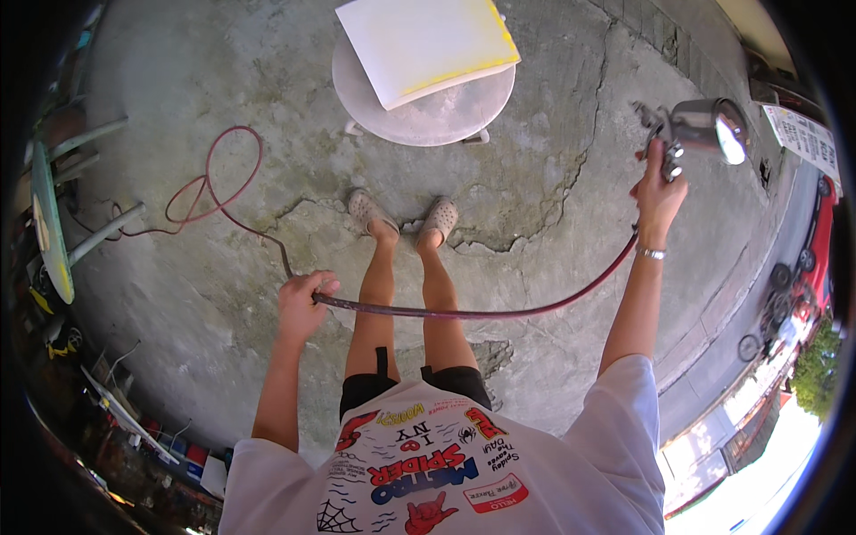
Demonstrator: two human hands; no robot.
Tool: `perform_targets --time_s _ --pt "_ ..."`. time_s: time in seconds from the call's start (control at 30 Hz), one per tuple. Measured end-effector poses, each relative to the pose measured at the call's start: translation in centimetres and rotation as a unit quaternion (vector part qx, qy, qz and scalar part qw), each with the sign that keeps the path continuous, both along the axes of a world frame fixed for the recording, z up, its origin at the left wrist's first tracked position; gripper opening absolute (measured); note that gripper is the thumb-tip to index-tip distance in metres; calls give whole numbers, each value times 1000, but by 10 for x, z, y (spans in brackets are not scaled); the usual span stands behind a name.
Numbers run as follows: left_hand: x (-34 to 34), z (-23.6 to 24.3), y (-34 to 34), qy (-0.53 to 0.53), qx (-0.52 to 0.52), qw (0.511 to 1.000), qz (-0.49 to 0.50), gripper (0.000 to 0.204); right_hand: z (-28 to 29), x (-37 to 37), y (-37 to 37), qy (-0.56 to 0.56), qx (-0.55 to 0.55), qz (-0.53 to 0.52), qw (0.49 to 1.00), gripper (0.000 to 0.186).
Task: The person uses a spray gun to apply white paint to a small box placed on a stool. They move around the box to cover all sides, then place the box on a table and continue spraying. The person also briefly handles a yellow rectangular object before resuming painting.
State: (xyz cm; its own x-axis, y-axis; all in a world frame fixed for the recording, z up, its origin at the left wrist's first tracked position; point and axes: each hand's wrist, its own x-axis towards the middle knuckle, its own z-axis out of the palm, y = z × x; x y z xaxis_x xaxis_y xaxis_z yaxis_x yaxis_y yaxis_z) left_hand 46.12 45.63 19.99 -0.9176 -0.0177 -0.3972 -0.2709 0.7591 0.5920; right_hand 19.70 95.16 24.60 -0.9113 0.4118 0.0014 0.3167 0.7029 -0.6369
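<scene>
Viewed from the head camera, we see our right hand (658,185) raised at arm's length, fingers wrapped closed around the grip of a metal spray gun with a shiny silver cup (700,129); the cup sits just above and to the outer side of the fist. A silver bracelet (650,253) circles the wrist below that hand. From under the right hand a dark red air hose (464,313) sags across in front of our legs to our left hand (301,301), which is curled shut around it, thumb over the top. Beyond the left hand the hose runs on, away from us, into loose loops on the cracked grey concrete floor (553,178). Ahead of both hands, past our feet in pale perforated clogs (403,215), stands a round grey table (428,111); on it lies a white rectangular panel with a yellow-tinted edge (423,40), well apart from either hand. Far out to the left of the left hand, a pale green table on metal legs (49,223) stands at the picture's rim.
</scene>
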Motion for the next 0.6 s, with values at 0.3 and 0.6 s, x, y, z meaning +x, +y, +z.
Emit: perform_targets --time_s 0.3,0.6 --pt "-43 -13 -61 18 -21 998 52 13 -51 -26 -67 10 -45 -56 997 47" --pt "-67 -4 -134 58 -43 997 31 17 -67 32 -181 -42 -126 52 990 41"
